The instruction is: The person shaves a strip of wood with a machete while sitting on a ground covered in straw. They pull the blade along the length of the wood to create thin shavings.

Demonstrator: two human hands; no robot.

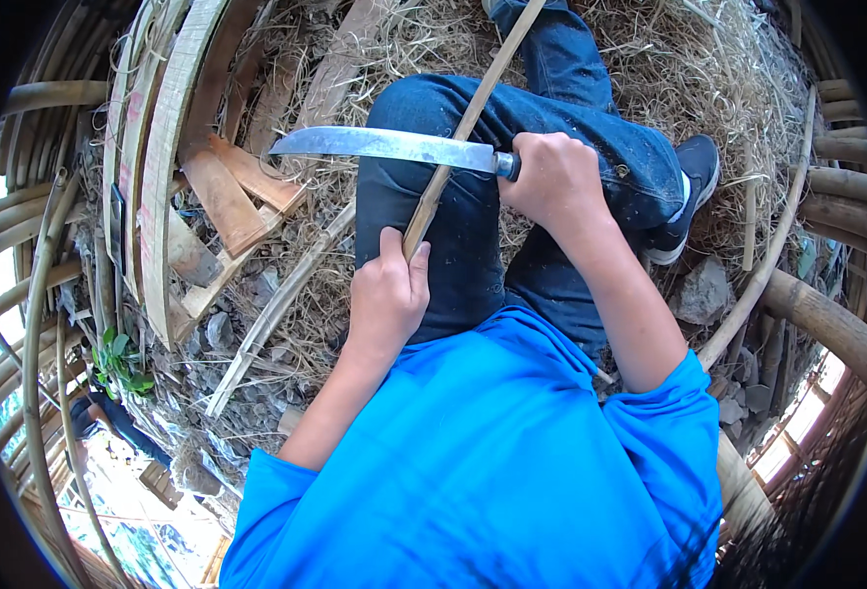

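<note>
A long, thin bamboo strip (487,86) slants from my left hand up past my knee toward the top of the view. My left hand (388,292) is closed around its near end, thumb along the strip. In my right hand (554,179) I grip a machete (384,144) by its dark handle. The blade points left and lies across the strip above my thigh, its curved tip beyond my left knee. Whether the edge bites into the strip I cannot tell. Both lie over my dark jeans (424,105).
Pale shavings (689,59) cover the ground ahead. Long boards (173,128) and short wood pieces (225,201) lie at left, near a split bamboo piece (281,299). A thin pole (775,231) and a rock (704,292) are at right. Bamboo fencing (31,226) encloses both sides.
</note>
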